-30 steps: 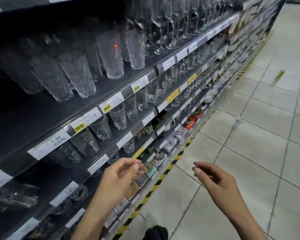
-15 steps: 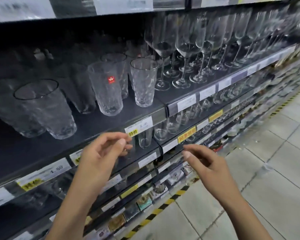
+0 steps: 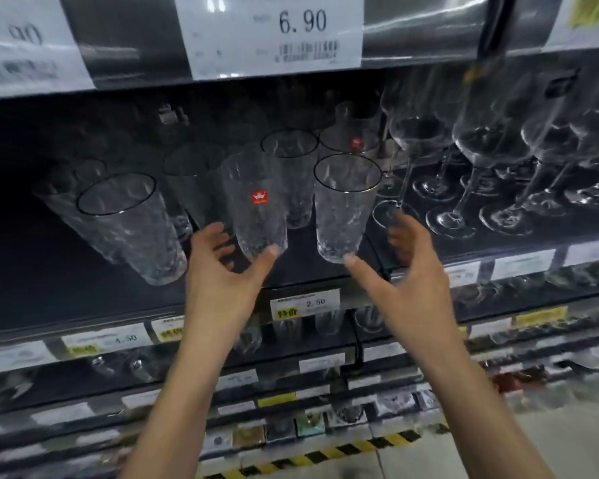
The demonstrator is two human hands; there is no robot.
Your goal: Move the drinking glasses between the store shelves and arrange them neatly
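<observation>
Hands are reaching higher than a sec ago: left hand [image 3: 222, 271], fingers apart, is flanking the base of the upright sticker glass [image 3: 259, 205]; right hand [image 3: 407, 274], also spread, is nearing the plain glass [image 3: 343, 212] just up-left, same shelf [image 3: 301, 267].

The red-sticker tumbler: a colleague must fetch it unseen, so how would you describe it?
Find the dark shelf under the 6.90 price tag, left of the wine glasses. In its front row of textured tumblers stands the red-sticker tumbler. Unlike its front-row neighbours, it shows a red crown sticker facing outward.
</observation>
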